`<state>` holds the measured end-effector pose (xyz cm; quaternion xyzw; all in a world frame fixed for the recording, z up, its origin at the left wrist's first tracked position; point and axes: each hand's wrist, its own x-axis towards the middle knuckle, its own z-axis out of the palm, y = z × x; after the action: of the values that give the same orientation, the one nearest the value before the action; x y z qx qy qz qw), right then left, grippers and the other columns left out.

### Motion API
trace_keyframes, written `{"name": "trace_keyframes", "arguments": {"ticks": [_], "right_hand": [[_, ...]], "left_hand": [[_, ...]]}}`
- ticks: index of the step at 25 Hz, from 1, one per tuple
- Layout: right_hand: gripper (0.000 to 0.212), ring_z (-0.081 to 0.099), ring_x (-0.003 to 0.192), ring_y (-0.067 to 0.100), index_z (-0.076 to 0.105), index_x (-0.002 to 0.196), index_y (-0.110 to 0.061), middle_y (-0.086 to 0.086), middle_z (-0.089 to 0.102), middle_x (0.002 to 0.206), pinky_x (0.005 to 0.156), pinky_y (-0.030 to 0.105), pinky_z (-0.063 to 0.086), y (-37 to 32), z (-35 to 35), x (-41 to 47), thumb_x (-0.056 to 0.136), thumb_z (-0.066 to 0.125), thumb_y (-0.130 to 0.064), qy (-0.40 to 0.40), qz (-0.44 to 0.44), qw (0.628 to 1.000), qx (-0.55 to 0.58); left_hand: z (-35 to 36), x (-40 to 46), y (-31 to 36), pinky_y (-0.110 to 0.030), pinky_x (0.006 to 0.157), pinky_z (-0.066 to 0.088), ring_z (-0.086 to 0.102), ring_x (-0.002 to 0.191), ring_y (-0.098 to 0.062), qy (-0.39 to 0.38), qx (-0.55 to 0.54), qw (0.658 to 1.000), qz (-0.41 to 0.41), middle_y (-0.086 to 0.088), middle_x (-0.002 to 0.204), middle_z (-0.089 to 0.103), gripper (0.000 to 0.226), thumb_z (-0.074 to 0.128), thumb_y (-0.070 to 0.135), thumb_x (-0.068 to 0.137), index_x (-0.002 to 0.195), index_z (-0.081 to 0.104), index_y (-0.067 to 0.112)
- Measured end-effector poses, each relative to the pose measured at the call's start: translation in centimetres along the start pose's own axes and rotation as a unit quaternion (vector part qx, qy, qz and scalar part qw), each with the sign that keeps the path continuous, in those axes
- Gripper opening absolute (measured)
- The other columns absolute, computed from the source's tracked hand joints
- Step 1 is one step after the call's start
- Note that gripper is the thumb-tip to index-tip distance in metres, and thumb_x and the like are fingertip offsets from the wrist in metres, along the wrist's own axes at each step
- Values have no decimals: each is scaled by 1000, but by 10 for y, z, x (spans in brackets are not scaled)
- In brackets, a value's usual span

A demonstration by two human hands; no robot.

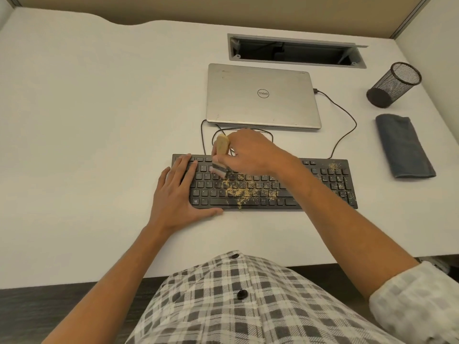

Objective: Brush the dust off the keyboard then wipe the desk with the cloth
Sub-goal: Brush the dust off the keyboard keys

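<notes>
Brushing: step one of two, dust not yet cleared
Right hand [250, 152]: my fingers curled round the brush [221, 155], bristles down on the upper-left keys
Left hand [178, 192]: flat, fingers straight, pressing the keyboard [330, 181] at its left end
Dust [239, 191]: tan grit thickest mid-board, some at the right end
Cloth [403, 146]: folded, far right on the desk [87, 120], untouched
Next: I judge strokes should carry across the middle toward the grit
</notes>
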<state>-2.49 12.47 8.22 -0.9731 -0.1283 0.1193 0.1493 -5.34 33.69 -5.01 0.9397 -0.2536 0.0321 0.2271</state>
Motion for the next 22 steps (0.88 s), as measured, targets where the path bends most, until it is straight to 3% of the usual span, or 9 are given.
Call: {"name": "trace_keyframes", "arguments": {"ticks": [3,8,12,18,22], "right_hand": [[26,61,76,24,67,93,-16,1,64,76,64,31,43,-2,-12,1,91,51,-36,-43,7,997,-59],[24,63,80,21,69,92,-21,1,69,85,74,35,51,-10,-12,8,91,53,-38,-46,-16,999,-5],[26,64,77,28,67,90,-11,8,67,82,70,39,52,-3,-15,8,88,55,-33,-57,18,998,-18],[16,59,72,23,59,85,-17,0,55,72,62,33,44,-8,-15,4,88,55,-32,-68,21,996,-58],[19,59,69,22,58,83,-16,3,61,74,62,32,46,-10,-16,4,89,53,-34,-35,-2,999,-40]], "left_hand": [[1,0,-1,-53,121,27,29,152,-29,6,-3,1000,1,-9,166,28,128,53,96,63,153,40,7],[1,0,-1,-52,121,26,30,152,-29,5,-4,1000,0,-9,166,28,128,53,96,62,153,40,7],[1,1,-1,-52,121,26,28,152,-28,0,-5,1000,0,-9,166,27,128,52,97,62,154,39,7],[0,0,0,-50,122,24,25,153,-26,-2,-4,1000,-2,-7,167,26,128,53,96,63,154,38,8],[-1,0,0,-50,122,24,24,153,-27,-2,-9,1000,-2,-7,166,26,127,54,95,63,155,37,9]]}}
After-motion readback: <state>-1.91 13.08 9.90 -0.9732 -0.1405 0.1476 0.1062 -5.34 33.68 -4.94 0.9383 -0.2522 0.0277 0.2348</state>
